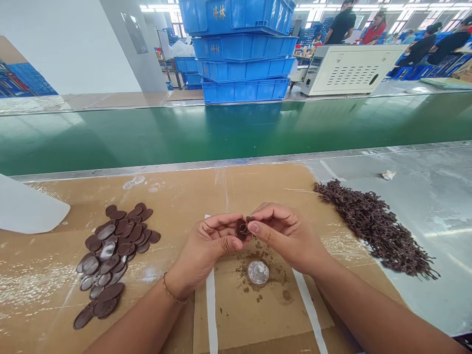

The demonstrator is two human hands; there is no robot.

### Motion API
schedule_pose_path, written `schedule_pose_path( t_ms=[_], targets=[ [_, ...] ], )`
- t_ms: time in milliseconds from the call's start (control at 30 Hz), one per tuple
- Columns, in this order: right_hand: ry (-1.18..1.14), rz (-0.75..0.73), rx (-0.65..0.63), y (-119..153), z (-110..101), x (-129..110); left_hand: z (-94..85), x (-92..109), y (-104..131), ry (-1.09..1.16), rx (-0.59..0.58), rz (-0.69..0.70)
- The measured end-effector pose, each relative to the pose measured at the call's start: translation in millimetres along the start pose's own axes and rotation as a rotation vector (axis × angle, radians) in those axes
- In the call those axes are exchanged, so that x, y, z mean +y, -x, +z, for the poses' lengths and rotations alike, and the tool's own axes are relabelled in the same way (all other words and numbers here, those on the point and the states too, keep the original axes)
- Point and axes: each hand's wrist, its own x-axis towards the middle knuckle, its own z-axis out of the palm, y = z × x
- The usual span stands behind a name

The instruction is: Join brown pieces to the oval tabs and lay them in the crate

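Near the middle of the view, my left hand (216,241) grips a brown oval disc (241,229) by its edge, between thumb and fingers. My right hand (283,233) pinches a small dark twisted piece (250,219) against the disc's right side. Both hands are closed and nearly touch. Below them a round silvery dish (258,273) rests on the brown board, with dark spots around it. A pile of brown oval discs (123,236) lies to the left. To the right is a heap of dark twisted pieces (372,223).
Beyond the brown board (177,191) runs a green conveyor belt (155,132). Behind it stand stacked blue crates (245,64) and a cream metal machine (354,69). A white curved object (29,209) juts in at left. People are in the background at upper right.
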Motion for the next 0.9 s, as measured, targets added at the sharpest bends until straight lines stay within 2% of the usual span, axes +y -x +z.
schedule_pose_path(
  t_ms=[167, 567, 767, 900],
  targets=[
    [0.073, -0.076, -0.038, 1.5, -0.5, 0.1, 0.4, -0.5, -1.0, 0.001, 0.037, 0.001],
    [0.11, -0.158, -0.122, 1.4, -2.6, 1.7, 2.9, 4.4, -0.4, 0.024, 0.03, 0.004],
    [0.168, -0.14, -0.118, 2.2, 0.2, -1.0, 1.1, 2.6, -0.7, -0.006, 0.07, 0.007],
    [0.086, -0.058, -0.142, 2.5, 4.1, -0.6, -2.6, 0.5, -2.1, -0.001, 0.097, 0.012]
  ],
)
